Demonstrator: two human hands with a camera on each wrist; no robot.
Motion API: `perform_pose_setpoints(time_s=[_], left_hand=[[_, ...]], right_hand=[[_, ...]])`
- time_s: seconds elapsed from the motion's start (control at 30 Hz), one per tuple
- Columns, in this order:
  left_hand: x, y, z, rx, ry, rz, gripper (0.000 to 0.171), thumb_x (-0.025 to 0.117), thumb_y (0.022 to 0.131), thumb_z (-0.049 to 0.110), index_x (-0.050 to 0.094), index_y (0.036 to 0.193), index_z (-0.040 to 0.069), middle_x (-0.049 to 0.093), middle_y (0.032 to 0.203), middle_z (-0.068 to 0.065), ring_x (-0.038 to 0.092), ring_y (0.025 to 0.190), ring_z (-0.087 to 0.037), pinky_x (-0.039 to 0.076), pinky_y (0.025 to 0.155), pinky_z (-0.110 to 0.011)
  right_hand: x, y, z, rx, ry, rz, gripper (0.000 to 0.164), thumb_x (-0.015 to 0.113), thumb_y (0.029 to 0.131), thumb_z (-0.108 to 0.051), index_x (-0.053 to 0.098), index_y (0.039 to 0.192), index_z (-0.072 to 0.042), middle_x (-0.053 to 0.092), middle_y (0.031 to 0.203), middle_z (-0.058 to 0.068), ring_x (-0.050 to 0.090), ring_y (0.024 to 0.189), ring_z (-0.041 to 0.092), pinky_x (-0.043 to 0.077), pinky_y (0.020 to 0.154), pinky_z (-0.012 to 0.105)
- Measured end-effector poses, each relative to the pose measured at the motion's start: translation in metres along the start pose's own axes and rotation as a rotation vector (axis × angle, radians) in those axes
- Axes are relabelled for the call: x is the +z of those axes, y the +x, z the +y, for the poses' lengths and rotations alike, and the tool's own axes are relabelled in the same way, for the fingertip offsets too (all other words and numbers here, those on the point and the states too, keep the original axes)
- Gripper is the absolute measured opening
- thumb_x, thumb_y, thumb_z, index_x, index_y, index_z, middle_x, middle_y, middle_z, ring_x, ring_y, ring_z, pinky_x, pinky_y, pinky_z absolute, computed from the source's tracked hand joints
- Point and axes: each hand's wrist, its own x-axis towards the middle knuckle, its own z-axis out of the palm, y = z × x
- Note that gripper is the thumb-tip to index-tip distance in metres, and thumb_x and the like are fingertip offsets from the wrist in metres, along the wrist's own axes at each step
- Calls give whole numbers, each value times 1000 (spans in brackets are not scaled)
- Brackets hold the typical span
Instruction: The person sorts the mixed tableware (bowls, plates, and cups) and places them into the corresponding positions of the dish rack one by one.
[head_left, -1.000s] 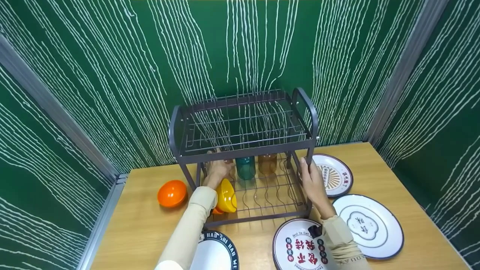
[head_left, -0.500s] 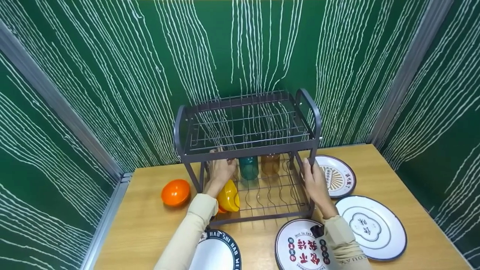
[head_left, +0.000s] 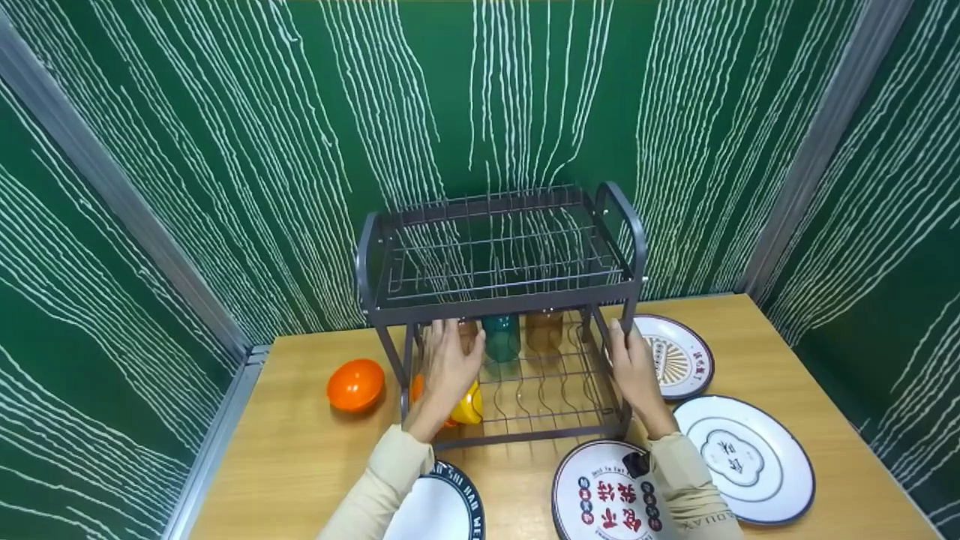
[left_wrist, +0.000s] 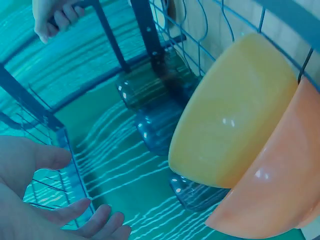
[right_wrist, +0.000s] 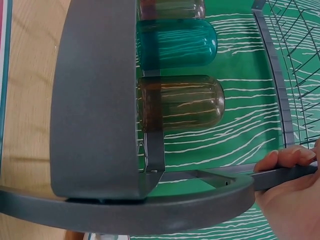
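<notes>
Round plates [head_left: 607, 499] lie nearest on the wooden worktop [head_left: 285, 457]. Smooth, curved bowls [left_wrist: 232, 115] tilt low inside the metal rack [head_left: 502, 304], left. Loose-fingered, the left grip [head_left: 451, 371] holds nothing, nearer than before; the right grip [head_left: 634, 367] clasps the rack's right side. Translucent cups [head_left: 502, 341] sit beyond.

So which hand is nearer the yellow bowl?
Left: the left hand is close beside the yellow bowl, not gripping it; the right hand is farther off, gripping the rack at its right side.
</notes>
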Motion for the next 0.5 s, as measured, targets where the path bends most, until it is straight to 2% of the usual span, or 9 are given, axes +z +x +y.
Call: perform_pose_setpoints(time_s=[0.1, 0.23, 0.5], left_hand=[[-5, -9, 3, -26, -30, -33, 53, 65, 89, 27, 47, 134, 5, 48, 131, -13, 50, 116, -28, 41, 100, -42], [-13, -21, 5, -54, -71, -40, 40, 66, 90, 26, 55, 124, 7, 54, 120, -10, 54, 109, -25, 45, 97, -39], [-27, -39, 6, -60, -71, 27, 36, 69, 87, 26, 62, 118, 12, 60, 113, -4, 56, 99, -19, 50, 88, -34]], right_hand=[[1, -1, 0, 12, -1, 1, 27, 41, 102, -14, 46, 81, 2, 38, 59, 2, 33, 50, 9, 29, 45, 26], [1, -1, -1, 20, 3, -8, 28, 40, 102, -15, 45, 80, 1, 38, 60, 3, 32, 50, 10, 29, 46, 27], [1, -1, -1, 29, -1, -6, 29, 40, 102, -17, 46, 81, 1, 38, 61, 2, 33, 52, 11, 29, 47, 28]])
